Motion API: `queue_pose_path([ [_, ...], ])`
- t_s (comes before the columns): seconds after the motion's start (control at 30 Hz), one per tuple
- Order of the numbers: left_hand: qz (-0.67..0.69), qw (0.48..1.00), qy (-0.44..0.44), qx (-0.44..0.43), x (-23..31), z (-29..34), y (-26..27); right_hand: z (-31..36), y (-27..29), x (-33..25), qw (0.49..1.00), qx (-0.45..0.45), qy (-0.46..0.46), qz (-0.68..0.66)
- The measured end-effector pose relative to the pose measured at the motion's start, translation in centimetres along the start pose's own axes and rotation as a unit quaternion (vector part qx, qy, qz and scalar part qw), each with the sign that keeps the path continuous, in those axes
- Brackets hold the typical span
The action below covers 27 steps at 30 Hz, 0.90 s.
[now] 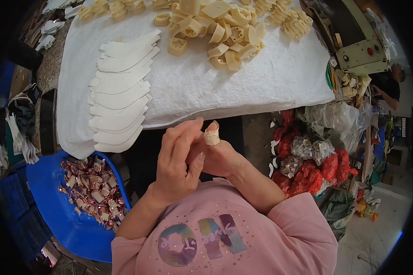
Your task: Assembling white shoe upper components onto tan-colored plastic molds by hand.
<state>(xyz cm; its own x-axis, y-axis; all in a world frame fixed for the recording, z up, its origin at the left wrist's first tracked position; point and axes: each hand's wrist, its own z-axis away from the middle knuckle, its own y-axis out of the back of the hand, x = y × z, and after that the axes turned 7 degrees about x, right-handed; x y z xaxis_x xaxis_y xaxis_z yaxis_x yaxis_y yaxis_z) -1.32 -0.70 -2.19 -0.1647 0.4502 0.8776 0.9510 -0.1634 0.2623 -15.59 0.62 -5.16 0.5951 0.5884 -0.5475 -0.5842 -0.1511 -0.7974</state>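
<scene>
In front of my chest, just off the near edge of the white-covered work surface (188, 107), my two hands meet. My left hand (174, 158) has its fingers stretched out and slightly bent, lying against my right hand, its thumb apart from them. My right hand (222, 158) points its thumb up; a beige wrap (211, 136) goes round that thumb. The other right fingers are mostly hidden behind my left hand, and nothing held shows between them. Nearest beyond my left hand lies a row of overlapping white curved flat pieces (121, 91).
A heap of cream-coloured hollow moulded pieces (225, 32) covers the far part of the surface. At my left a blue basin (55, 197) holds small shiny reddish pieces (96, 190). Red plastic bags (307, 178) lie right. Beyond stand a pale green machine (362, 55) and another person (390, 87).
</scene>
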Motion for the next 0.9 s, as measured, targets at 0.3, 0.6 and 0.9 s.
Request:
queue_pose_path([
  [0.3, -0.071, 0.99, -0.119, -0.006, -0.6, -0.1, -0.5, 0.5, 0.1, 0.2, 0.998, 0.061, -0.015, -0.023],
  [0.6, -0.118, 0.99, -0.058, -0.047, -0.6, -0.5, -0.2, 0.0, -1.1, 0.3, 0.986, 0.151, -0.033, 0.062],
  [0.9, -0.08, 0.994, 0.013, 0.074, -1.4, -0.5, 4.3, -2.6, 0.0, -3.5, 0.981, 0.036, 0.157, 0.104],
])
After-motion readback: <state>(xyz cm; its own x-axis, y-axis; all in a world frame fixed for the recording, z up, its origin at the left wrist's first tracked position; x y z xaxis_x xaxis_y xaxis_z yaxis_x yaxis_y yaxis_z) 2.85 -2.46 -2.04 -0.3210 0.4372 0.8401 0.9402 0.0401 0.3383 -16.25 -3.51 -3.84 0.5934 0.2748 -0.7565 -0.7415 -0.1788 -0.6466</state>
